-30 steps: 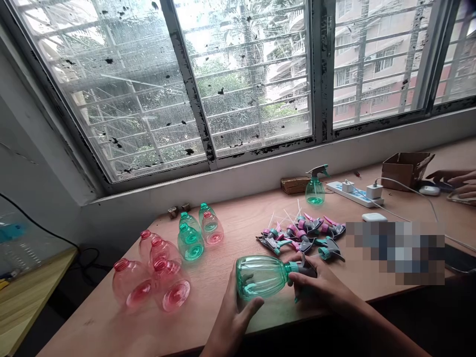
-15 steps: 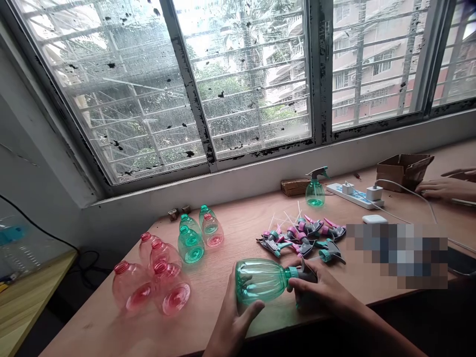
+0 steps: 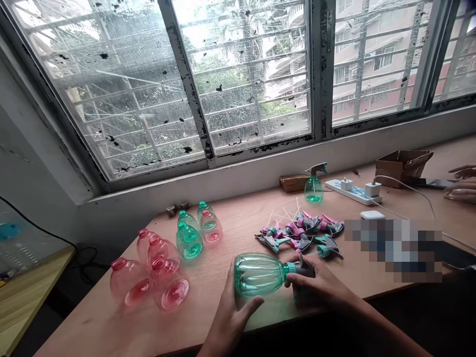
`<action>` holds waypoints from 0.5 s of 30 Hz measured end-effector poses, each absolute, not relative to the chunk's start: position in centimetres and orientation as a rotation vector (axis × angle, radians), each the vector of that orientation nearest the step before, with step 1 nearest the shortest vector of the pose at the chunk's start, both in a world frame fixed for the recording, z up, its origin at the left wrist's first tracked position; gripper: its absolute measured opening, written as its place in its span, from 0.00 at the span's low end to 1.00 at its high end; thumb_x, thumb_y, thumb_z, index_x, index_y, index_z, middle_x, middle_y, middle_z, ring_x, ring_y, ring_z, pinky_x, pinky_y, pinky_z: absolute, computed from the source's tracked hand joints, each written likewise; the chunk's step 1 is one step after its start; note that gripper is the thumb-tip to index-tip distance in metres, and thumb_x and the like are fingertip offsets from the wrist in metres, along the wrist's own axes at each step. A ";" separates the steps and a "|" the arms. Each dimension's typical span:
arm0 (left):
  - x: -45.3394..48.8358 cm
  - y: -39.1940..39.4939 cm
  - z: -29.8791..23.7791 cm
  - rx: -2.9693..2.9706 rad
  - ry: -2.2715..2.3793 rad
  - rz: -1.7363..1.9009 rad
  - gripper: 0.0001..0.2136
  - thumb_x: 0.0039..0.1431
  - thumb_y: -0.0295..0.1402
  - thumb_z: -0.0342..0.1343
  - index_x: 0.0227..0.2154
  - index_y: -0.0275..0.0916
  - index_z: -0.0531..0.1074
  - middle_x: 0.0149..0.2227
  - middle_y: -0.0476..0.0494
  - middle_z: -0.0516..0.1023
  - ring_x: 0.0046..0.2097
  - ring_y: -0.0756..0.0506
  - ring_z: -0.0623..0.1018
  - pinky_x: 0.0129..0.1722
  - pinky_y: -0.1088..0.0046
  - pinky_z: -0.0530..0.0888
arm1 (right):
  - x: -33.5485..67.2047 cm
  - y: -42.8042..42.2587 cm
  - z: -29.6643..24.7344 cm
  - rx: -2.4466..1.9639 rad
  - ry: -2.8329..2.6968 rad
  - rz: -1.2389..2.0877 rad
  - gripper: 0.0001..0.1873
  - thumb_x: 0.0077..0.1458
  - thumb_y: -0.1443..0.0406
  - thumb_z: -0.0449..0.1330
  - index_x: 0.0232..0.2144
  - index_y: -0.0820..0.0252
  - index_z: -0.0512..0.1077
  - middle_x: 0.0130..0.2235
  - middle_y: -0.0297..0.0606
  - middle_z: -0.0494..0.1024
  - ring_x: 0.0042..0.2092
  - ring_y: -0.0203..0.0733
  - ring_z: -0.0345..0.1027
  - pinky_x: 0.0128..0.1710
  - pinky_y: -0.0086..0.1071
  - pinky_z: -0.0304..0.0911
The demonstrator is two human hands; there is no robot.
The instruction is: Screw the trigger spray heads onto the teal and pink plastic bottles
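A clear green bottle [image 3: 257, 274] lies on its side in the air above the table's front edge, neck to the right. My left hand [image 3: 235, 313] cups its base end, fingers mostly hidden behind it and thumb standing off the near side. At the neck, my right hand [image 3: 311, 278] grips the grey trigger sprayer head [image 3: 304, 268], whose teal collar [image 3: 290, 268] sits on the bottle's mouth. Just beyond the right hand lies a pile of loose sprayer heads [image 3: 299, 232] in grey, pink and teal, with thin tubes sticking up.
Several open pink bottles [image 3: 171, 285] and green bottles [image 3: 190, 241] stand at left. Farther back are a complete green spray bottle [image 3: 314, 184], a power strip [image 3: 353, 192], a white case [image 3: 372, 215] and a cardboard box [image 3: 403, 168]. Another person's hands [image 3: 463, 186] appear at the right edge.
Both my hands keep their hold on the bottle and sprayer head, with only a slight shift. The other person's hands have moved right, and a flat dark object now shows beside the box.
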State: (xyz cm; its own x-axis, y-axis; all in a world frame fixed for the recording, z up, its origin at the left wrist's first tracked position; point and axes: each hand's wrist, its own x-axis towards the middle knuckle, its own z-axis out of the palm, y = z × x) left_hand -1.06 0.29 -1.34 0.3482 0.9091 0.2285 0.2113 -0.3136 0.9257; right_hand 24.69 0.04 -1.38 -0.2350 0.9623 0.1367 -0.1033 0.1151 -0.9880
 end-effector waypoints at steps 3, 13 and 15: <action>-0.9 0.3 -1.0 1.747 0.998 1.032 0.38 0.60 0.41 0.61 0.68 0.41 0.50 0.66 0.36 0.63 0.67 0.33 0.62 0.68 0.53 0.56 | 24.7 -0.1 -1.3 -0.947 -1.367 1.333 0.20 0.51 0.54 0.70 0.38 0.62 0.72 0.29 0.37 0.82 0.27 0.40 0.75 0.29 0.32 0.71; -0.8 0.3 -1.0 1.713 1.033 1.066 0.40 0.59 0.41 0.62 0.68 0.42 0.48 0.67 0.36 0.61 0.69 0.34 0.58 0.69 0.52 0.52 | 25.0 0.1 -1.7 -0.946 -1.380 1.324 0.21 0.49 0.51 0.70 0.34 0.62 0.73 0.28 0.37 0.82 0.28 0.43 0.76 0.29 0.34 0.72; -0.8 0.3 -0.6 1.721 1.026 1.035 0.36 0.61 0.43 0.59 0.67 0.40 0.52 0.65 0.35 0.65 0.68 0.33 0.61 0.68 0.52 0.56 | 25.0 0.1 -1.5 -0.940 -1.380 1.326 0.20 0.50 0.52 0.70 0.34 0.62 0.73 0.29 0.38 0.83 0.28 0.42 0.76 0.30 0.33 0.71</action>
State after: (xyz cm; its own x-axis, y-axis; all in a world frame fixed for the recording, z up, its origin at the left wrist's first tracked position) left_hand -0.79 0.33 -0.62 0.3185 0.9222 0.2193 0.2112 -0.2946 0.9320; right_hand 25.04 0.11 -1.54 -0.2342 0.9637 0.1279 -0.0896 0.1096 -0.9899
